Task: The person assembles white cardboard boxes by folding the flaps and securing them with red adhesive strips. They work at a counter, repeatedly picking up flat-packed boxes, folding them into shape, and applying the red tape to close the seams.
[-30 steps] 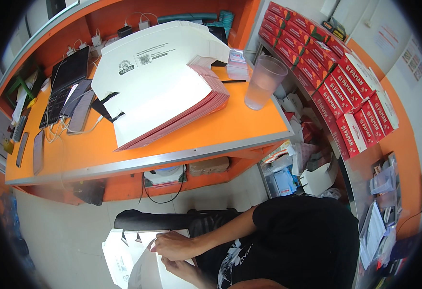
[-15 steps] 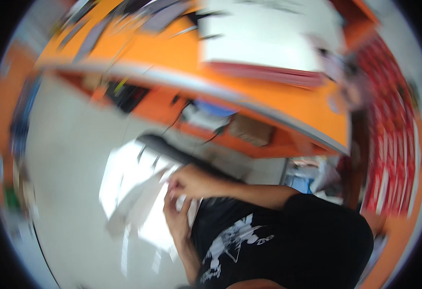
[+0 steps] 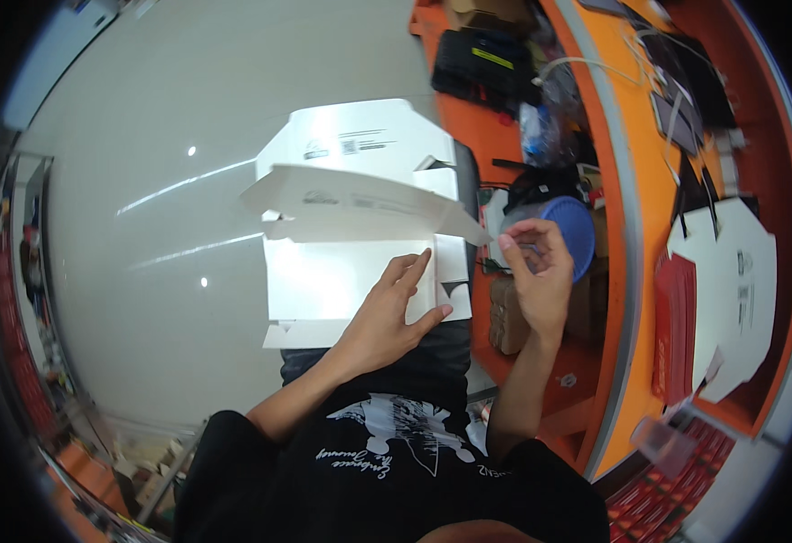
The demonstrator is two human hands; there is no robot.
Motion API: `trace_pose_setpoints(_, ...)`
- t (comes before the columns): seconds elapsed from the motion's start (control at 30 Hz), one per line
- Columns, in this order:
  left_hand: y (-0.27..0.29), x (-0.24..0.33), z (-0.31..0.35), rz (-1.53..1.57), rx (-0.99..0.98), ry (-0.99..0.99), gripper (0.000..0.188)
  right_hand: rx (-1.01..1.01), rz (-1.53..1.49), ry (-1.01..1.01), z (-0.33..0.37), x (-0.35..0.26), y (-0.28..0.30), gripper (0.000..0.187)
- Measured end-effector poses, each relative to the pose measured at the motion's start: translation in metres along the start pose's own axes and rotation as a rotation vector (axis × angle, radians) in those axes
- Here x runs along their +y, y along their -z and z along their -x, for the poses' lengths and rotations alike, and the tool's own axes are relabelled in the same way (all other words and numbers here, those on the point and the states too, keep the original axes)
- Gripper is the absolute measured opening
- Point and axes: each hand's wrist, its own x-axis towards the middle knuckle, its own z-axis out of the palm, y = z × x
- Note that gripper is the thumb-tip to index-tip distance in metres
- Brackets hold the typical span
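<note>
A white cardboard box blank (image 3: 323, 281), partly unfolded, lies across my lap. One of its panels (image 3: 360, 204) stands raised and tilted over the middle, and small flaps stick out along its right side. My left hand (image 3: 391, 312) rests on the near panel, fingers and thumb spread, beside the fold line at the right. My right hand (image 3: 540, 276) is just right of the raised panel's pointed corner. Its thumb and forefinger come together in a pinch near that corner. Whether the pinch holds anything is too small to tell.
To the right, an orange desk (image 3: 615, 271) carries a stack of white and red folded boxes (image 3: 730, 299), with cables and dark flat devices farther back. A shelf below it holds a blue-lidded tub (image 3: 569, 237) and a black case (image 3: 484, 68). Red packages (image 3: 676, 498) lie at lower right.
My view has turned, so the desk is now at the right. My hands, close together before, are apart: the left lies spread on the blank, the right is off its right side.
</note>
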Motion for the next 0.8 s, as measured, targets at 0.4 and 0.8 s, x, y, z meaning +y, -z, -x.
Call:
trace_pose_setpoints(0.4,0.141,-0.101,0.066,-0.096,0.430,0.382,0.051,-0.802,0.371,0.634,0.086,-0.046,-0.088,0.035)
trace_pose_setpoints(0.8,0.116,-0.104,0.058,-0.063,0.453,0.290,0.040,-0.410,0.868,0.055,0.040,-0.008,-0.052,0.042)
